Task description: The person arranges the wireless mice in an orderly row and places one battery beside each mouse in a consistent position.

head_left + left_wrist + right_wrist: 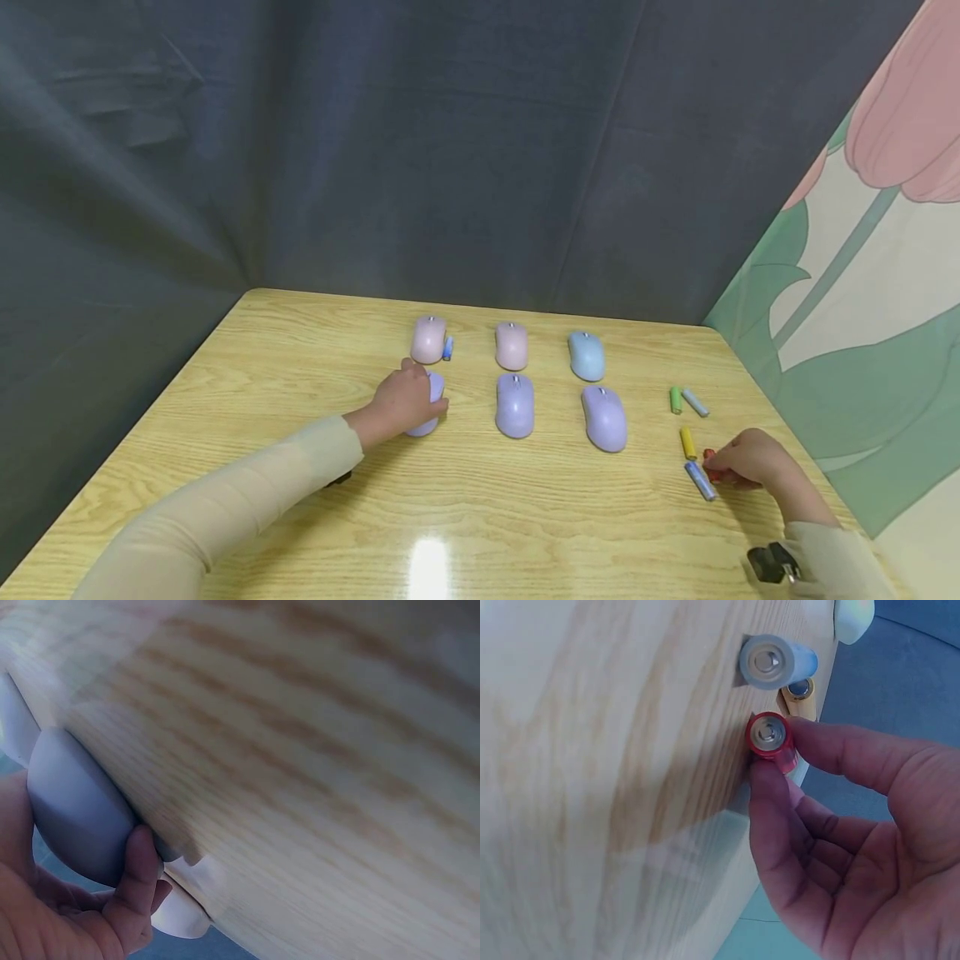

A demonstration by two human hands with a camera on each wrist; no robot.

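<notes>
At the near right of the desk (525, 517), the right hand (750, 458) pinches a red battery (769, 736) between thumb and forefinger, its grip closed to the battery's width; I cannot tell whether the battery is lifted. Just beside it lies a blue battery (700, 481), then a yellow battery (688, 443), their ends almost meeting.

Farther off and to the left, the left hand (401, 400) has its grip around a purple mouse (423, 429), fingers curled at its side. A second purple mouse (515, 406) and a third purple mouse (604, 418) lie to the right in that row. Right of them are a green battery (676, 400) and a pale battery (695, 402).

The back row has a pink mouse (429, 340) with a short battery (447, 348) just beside it, another pink mouse (512, 346) and a blue mouse (587, 356). Behind hangs dark cloth (450, 167).
</notes>
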